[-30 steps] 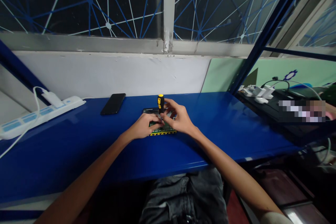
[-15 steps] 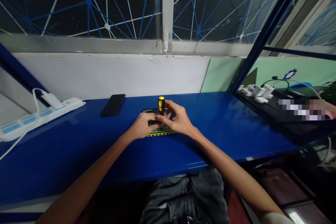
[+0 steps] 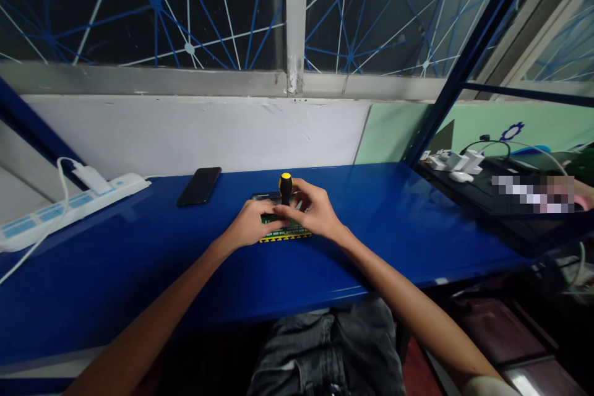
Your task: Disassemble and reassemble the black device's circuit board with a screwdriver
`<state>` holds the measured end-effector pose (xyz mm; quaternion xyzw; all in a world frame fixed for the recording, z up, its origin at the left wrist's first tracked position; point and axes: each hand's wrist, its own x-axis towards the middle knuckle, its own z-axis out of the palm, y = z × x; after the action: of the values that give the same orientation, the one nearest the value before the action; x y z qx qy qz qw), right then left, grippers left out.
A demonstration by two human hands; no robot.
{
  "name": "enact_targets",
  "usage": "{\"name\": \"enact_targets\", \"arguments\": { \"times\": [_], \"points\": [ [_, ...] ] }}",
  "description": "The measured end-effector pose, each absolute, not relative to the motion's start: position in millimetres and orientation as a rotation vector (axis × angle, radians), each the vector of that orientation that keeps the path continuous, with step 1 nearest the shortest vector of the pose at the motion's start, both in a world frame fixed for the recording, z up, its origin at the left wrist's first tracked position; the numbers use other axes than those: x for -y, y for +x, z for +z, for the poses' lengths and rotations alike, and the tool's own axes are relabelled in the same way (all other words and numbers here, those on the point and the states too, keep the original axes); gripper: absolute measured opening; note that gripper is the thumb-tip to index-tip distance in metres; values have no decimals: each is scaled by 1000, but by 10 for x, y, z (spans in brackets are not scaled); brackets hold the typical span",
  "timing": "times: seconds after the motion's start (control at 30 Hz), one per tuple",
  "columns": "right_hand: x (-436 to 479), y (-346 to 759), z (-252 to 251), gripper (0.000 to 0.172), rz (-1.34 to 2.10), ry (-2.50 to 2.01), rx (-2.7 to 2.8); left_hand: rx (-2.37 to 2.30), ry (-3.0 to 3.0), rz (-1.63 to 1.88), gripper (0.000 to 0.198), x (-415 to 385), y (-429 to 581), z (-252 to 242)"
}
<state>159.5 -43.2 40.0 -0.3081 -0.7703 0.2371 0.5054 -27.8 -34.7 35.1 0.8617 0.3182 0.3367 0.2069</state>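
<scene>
A screwdriver with a black handle and yellow cap stands upright, its tip hidden low among my fingers. My right hand is closed around the lower handle. Beneath both hands lies a green circuit board with a yellow-and-black striped front edge, mostly covered by my fingers. My left hand rests over the board's left side. Its thumb and forefinger reach in by the screwdriver's foot and look pinched together, but what is between their tips is hidden.
On the blue table, a black phone lies to the left. Further left is a white power strip with a plug and cable. White adapters and cables sit on the dark neighbouring surface at right, beside a partly blurred person's hand.
The screwdriver's handle has turned about its axis: the yellow patches on its side no longer show. Both hands stay in nearly the same place.
</scene>
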Motion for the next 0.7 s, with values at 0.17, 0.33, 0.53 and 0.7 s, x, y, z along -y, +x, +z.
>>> {"name": "enact_targets", "arguments": {
  "times": [0.17,0.33,0.53,0.7],
  "points": [
    [452,1600,429,40,573,-758,1861,-866,2384,925,10,351,-280,352],
    [463,1612,444,37,671,-719,1871,-863,2402,893,11,364,-280,368],
    [440,1601,410,35,698,-727,1857,-883,2411,923,12,361,-271,353],
    [438,1590,413,43,657,-736,1835,-921,2399,924,13,348,-278,333]
  ]
}}
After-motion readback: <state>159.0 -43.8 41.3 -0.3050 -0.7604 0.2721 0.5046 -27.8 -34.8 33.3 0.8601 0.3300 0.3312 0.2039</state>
